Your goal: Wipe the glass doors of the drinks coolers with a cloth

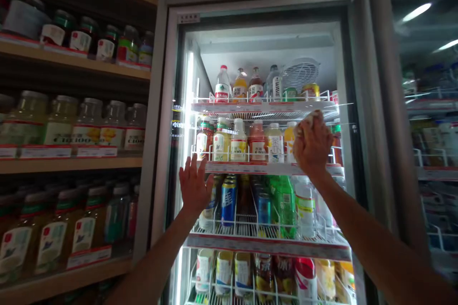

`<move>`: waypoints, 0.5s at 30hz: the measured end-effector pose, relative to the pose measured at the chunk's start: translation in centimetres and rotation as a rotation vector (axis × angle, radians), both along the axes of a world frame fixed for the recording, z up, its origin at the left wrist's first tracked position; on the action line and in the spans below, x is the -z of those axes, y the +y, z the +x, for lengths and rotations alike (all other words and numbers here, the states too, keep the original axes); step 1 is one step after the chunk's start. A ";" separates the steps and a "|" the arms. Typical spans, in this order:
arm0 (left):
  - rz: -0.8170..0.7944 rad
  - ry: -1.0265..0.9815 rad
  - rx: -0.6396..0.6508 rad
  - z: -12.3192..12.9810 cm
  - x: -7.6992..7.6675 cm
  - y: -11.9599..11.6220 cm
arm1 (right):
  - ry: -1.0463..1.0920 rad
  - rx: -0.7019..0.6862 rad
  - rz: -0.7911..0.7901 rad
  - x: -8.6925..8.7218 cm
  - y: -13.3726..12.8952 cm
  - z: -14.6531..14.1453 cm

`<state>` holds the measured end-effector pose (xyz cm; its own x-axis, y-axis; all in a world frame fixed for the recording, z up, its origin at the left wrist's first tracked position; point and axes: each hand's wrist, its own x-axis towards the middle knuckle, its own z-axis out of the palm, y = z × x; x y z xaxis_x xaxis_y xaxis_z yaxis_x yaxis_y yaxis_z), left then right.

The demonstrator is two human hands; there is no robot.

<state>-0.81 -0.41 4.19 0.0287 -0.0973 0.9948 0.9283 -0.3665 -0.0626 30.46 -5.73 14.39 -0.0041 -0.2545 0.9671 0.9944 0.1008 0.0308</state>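
Right hand (312, 145) closed around a bunched pale cloth (307, 120), fingers curled over it, wad pressed to the outer face of the glass cooler door (266, 45), toward the door's right side, level with the upper row of bottles on the second shelf. Cloth crumpled, off-white, no clear long axis; the bunch pokes up and left out of the fist. Left hand (194, 185) open and empty, fingers spread and pointing up, palm to the pane and apparently flat on it, well left of the cloth and below it. Behind the glass, plastic drink bottles (239, 143) stand on lit wire shelves with red price strips; a blue drink can (228, 200) sits just right of the left hand. Outside the cooler, at left, wide-capped bottles (60, 119) line wooden shelves (71, 165)
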 end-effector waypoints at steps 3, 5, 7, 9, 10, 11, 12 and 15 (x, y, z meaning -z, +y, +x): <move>0.012 -0.002 0.030 0.2 -0.2 0.6 | 0.079 -0.008 0.005 -2.1 0.5 -1.9; 0.019 0.007 0.045 0.2 -0.1 0.7 | -0.026 -0.010 -0.059 -1.9 1.0 -5.8; 0.025 0.013 0.060 0.2 0.0 0.6 | -0.198 0.008 -0.140 -0.8 1.6 -10.2; 0.024 0.012 0.071 0.1 0.1 0.4 | -0.410 0.037 -0.207 0.5 2.0 -13.4; 0.023 0.011 0.075 0.1 0.0 0.4 | -0.512 0.050 -0.230 0.9 2.0 -14.1; 0.024 0.010 0.078 0.1 0.0 0.4 | -0.583 0.058 -0.241 1.1 1.9 -14.2; 0.025 0.010 0.081 0.1 0.0 0.4 | -0.606 0.062 -0.239 0.9 1.7 -13.5; 0.034 0.011 0.084 0.1 0.0 0.5 | -0.296 0.048 -0.155 -0.8 1.1 -9.4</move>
